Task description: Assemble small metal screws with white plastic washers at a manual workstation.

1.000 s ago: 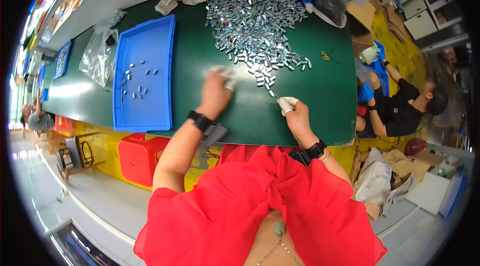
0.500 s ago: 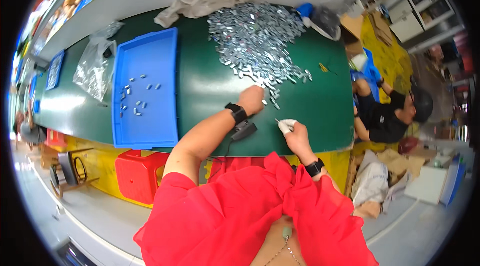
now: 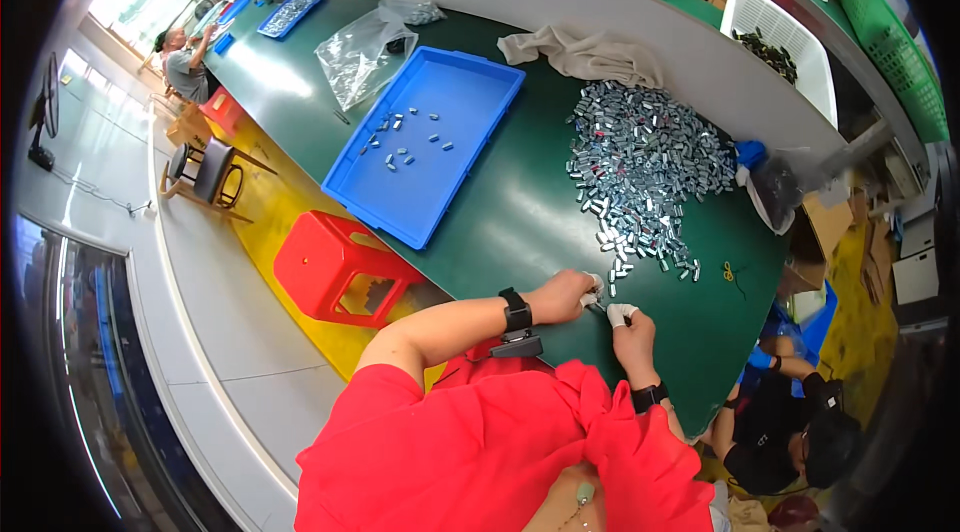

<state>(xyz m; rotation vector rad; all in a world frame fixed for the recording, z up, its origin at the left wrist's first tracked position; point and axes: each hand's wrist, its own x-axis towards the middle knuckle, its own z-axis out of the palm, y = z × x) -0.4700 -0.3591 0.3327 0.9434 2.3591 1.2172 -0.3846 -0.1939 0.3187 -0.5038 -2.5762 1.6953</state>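
Note:
My left hand [image 3: 562,298] is closed in a pinch near the table's front edge, with a small silvery metal piece [image 3: 597,294] at its fingertips. Close on its right, my right hand [image 3: 633,340] has white finger covers and pinches a thin pointed tool [image 3: 602,307]; its tip reaches toward the piece. Just beyond both hands, a large pile of small silvery metal pieces [image 3: 650,157] spreads over the green table [image 3: 520,222]. A blue tray [image 3: 420,187] to the left holds several similar pieces. My fingers partly hide what they grip.
A clear plastic bag [image 3: 362,57] and a pale cloth [image 3: 585,57] lie behind the tray and pile. Yellow-handled snippers [image 3: 729,273] rest at the right. A red stool [image 3: 335,267] stands before the table. A person in black [image 3: 790,447] sits at the right end.
My left hand has left the pile's near edge and come beside my right hand, now pinching a small piece. The view has turned, shifting the tray and pile in the picture.

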